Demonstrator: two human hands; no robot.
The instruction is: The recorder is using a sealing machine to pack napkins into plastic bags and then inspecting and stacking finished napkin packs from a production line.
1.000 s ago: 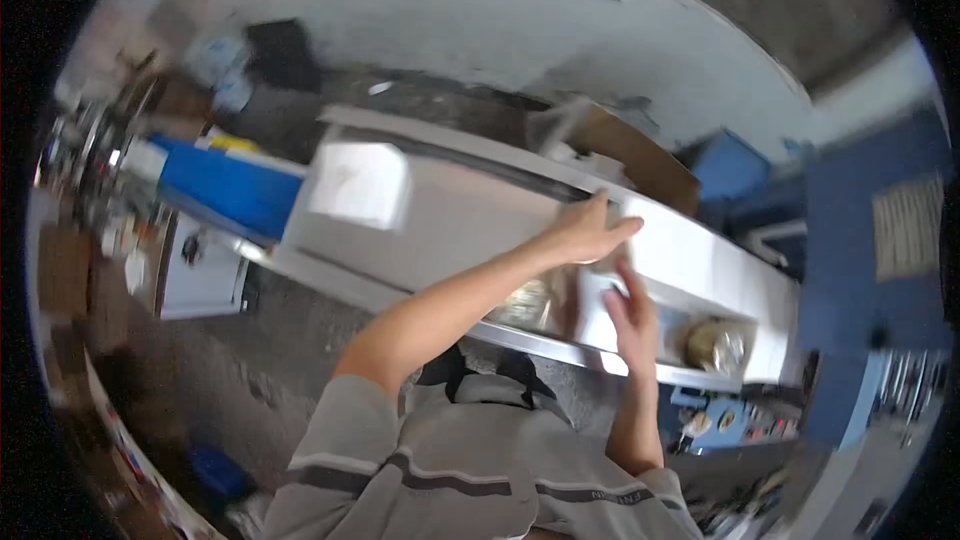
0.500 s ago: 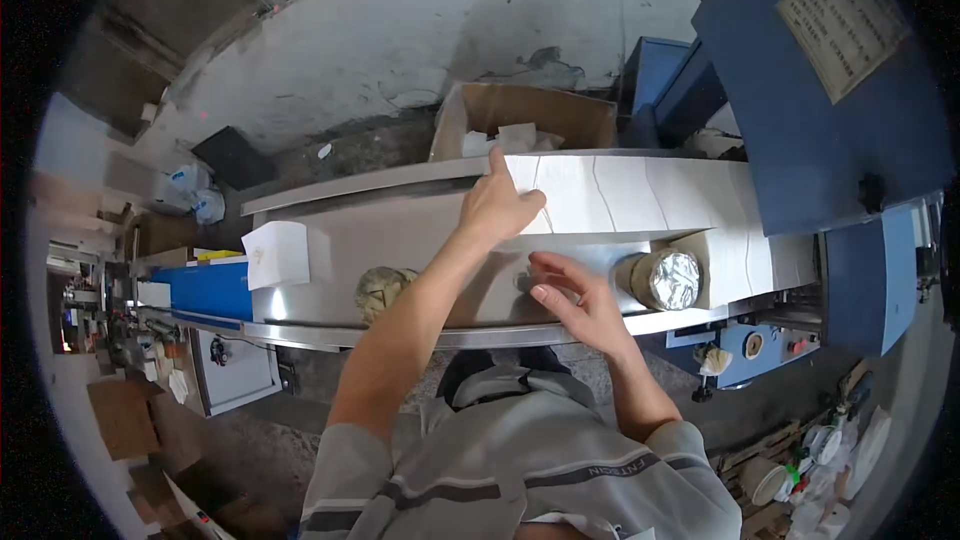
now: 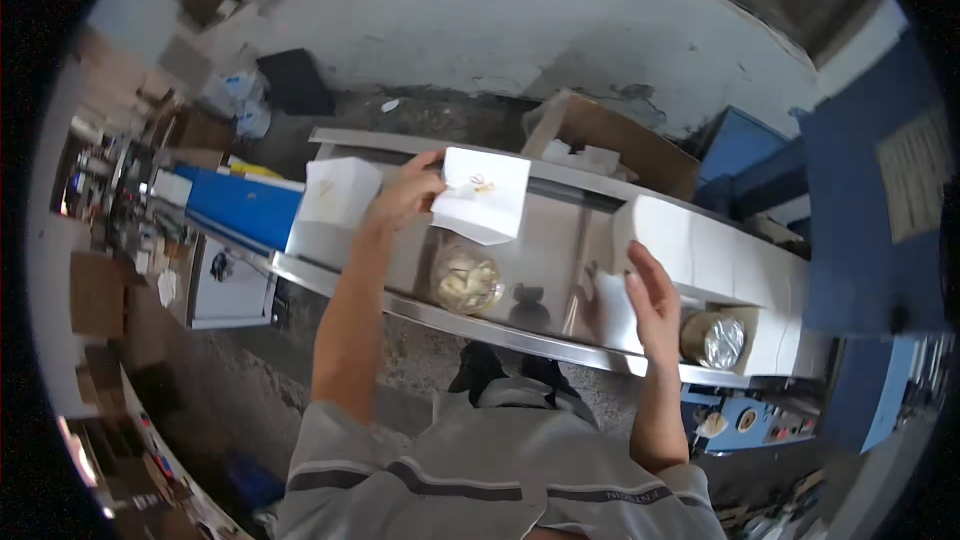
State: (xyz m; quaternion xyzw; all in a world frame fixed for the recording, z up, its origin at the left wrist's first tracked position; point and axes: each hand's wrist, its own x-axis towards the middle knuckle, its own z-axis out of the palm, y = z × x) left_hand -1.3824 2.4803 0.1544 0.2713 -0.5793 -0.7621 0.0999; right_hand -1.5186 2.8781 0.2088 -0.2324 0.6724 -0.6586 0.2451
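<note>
Just above the middle of the frame, left hand (image 3: 405, 195) closed on the edge of a small white box (image 3: 483, 194), lifted clear over the steel desk (image 3: 560, 240), a round clear tub of pale pieces (image 3: 466, 279) right below. Right of centre, right hand (image 3: 652, 302) open and flat, fingers spread against the near end of a row of white boxes (image 3: 715, 252), holding nothing. Further right a foil-wrapped round (image 3: 713, 339) beside that row, another white box (image 3: 338, 193) left of the lifted one, and a brown carton (image 3: 615, 140) behind the desk.
</note>
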